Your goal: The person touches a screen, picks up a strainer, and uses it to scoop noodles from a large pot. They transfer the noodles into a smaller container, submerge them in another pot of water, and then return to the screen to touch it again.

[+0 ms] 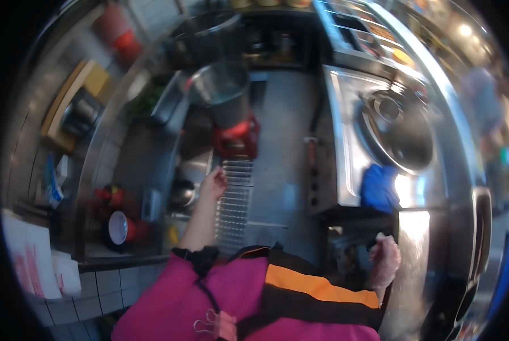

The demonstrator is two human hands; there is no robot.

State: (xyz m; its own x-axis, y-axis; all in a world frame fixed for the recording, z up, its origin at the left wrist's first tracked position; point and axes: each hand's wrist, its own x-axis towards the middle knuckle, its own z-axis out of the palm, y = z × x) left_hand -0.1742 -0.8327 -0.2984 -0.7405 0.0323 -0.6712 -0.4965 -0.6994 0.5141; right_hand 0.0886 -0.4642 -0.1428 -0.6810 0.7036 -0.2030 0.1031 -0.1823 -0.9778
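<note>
My left hand (215,183) is held forward over a metal floor grating (233,213), blurred, its fingers curled in and nothing showing in them. Beyond it stands a red stool-like thing (236,139) with a large clear container (220,88) above it. My right hand (385,260) hangs low at my right side, in what looks like a clear plastic glove. Its fingers are bent inward with no object showing, close beside a steel counter edge (412,244). A blue cloth (378,187) lies on the steel worktop ahead of that hand.
A wide steel pan (399,133) sits on the right worktop (348,108), with food trays (368,31) behind it. On the left, a shelf holds a red cup (122,228) and a dark pot (81,111). The grey floor (283,142) runs between both sides. Another person (482,102) is at far right.
</note>
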